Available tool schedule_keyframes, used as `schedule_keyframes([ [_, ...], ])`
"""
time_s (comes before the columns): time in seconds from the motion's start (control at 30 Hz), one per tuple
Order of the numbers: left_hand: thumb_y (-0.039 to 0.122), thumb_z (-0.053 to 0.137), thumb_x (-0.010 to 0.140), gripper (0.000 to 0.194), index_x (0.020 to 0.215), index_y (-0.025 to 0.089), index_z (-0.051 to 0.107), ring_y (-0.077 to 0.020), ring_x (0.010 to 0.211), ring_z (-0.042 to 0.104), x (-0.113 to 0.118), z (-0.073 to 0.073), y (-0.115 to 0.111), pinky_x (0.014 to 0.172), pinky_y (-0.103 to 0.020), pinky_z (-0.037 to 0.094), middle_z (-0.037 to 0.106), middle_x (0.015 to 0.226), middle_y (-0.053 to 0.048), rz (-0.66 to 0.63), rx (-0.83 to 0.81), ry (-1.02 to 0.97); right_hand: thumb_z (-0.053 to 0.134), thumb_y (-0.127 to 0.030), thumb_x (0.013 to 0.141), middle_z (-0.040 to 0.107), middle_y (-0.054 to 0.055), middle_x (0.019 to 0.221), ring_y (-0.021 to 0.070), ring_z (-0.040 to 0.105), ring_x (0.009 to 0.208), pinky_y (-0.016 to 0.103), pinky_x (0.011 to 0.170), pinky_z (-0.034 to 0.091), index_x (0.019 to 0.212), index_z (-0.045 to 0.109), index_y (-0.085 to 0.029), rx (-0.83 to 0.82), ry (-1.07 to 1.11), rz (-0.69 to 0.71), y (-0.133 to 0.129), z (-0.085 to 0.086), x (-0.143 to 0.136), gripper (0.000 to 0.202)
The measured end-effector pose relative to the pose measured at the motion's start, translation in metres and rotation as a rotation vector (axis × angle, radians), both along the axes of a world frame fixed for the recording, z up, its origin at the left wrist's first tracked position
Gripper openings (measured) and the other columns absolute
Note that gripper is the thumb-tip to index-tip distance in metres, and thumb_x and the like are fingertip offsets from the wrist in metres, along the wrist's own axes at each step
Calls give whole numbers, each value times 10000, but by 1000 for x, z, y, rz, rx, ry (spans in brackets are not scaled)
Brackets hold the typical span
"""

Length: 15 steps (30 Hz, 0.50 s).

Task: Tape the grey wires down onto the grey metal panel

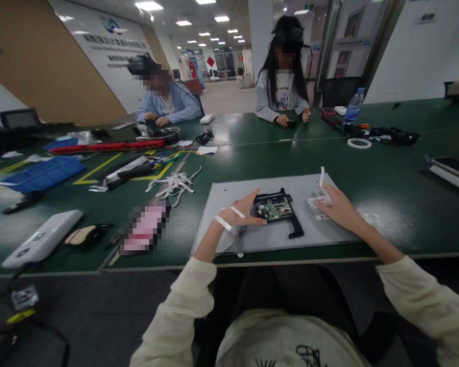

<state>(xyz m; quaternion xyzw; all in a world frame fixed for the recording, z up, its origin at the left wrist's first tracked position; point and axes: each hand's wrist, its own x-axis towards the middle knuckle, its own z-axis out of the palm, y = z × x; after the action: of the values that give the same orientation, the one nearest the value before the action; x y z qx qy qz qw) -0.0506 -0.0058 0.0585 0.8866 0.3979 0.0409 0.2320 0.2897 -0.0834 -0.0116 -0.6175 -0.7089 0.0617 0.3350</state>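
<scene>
Right now the left hand (241, 213) rests on a flat grey metal panel (252, 239) lying on the dark green worktable (386, 188), its fingers spread loosely and the fingertips touching the left edge of a small green circuit board in a black plastic frame (277, 209). It grips nothing. 2 strips of white tape (229, 216) are stuck on that hand, 1 across the wrist and 1 near the knuckles. The circuit board sits near the middle of the panel, with the black frame's leg running down toward the near edge.

The right hand (336, 206) lies just right of the board, apart from it, fingertips pressing a small white label (316, 202) onto the panel; whether it pinches the label cannot be told. A thin white strip (322, 177) stands up just beyond that hand.

Left of the panel lie loose white strips (174, 184). Across the table, 2 other people sit with their own hands busy, and a clear plastic water bottle (354, 106) stands near a white tape ring (359, 143).
</scene>
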Motion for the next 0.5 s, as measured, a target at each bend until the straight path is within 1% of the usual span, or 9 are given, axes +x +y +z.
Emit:
schedule_keyframes([
  [0.07,545,649,726,1006,1516,170,151,-317,1407,322,-3,2,-6,1144,-492,274,357,1510,-172,44,9,4,519,-445,859,506,119,1355,316,520,1212,518,1038,400,1405,369,-243,-97,44,150,1,19,-11,602],
  [0.13,533,622,760,962,1515,168,150,-309,1404,331,-10,5,-17,1126,-475,317,331,1521,-181,115,25,-18,558,-472,846,458,97,1414,312,510,1235,519,1050,403,1447,309,-284,-175,65,317,6,36,-24,677],
  [0.2,524,600,786,905,1504,164,183,-299,1408,324,-20,8,-32,1118,-459,342,340,1515,-177,240,97,-80,615,-493,811,394,80,1468,317,449,1300,532,1091,364,1475,257,-314,-206,70,461,15,47,-37,775],
  [0.23,513,592,796,865,1492,163,216,-296,1402,335,-27,9,-41,1118,-454,348,357,1503,-174,314,153,-115,643,-498,790,361,79,1490,318,407,1335,535,1112,339,1484,234,-320,-216,73,517,20,49,-43,825],
  [0.3,480,545,841,742,1457,154,290,-281,1370,385,-43,7,-62,1125,-441,349,403,1465,-170,426,255,-176,684,-500,756,290,89,1528,320,327,1388,535,1140,298,1498,195,-313,-246,81,590,31,47,-54,908],
  [0.4,432,480,894,524,1363,204,435,-265,1266,494,-61,-2,-100,1094,-444,394,529,1322,-130,606,367,-204,710,-494,731,162,111,1576,330,245,1424,541,1152,266,1504,156,-290,-302,81,640,42,37,-65,973],
  [0.5,413,532,870,501,1342,262,462,-282,1218,519,-66,-15,-137,1058,-470,429,533,1293,-113,691,423,-180,728,-477,714,90,124,1589,335,198,1438,538,1157,248,1487,172,-272,-306,72,662,50,29,-70,974],
])
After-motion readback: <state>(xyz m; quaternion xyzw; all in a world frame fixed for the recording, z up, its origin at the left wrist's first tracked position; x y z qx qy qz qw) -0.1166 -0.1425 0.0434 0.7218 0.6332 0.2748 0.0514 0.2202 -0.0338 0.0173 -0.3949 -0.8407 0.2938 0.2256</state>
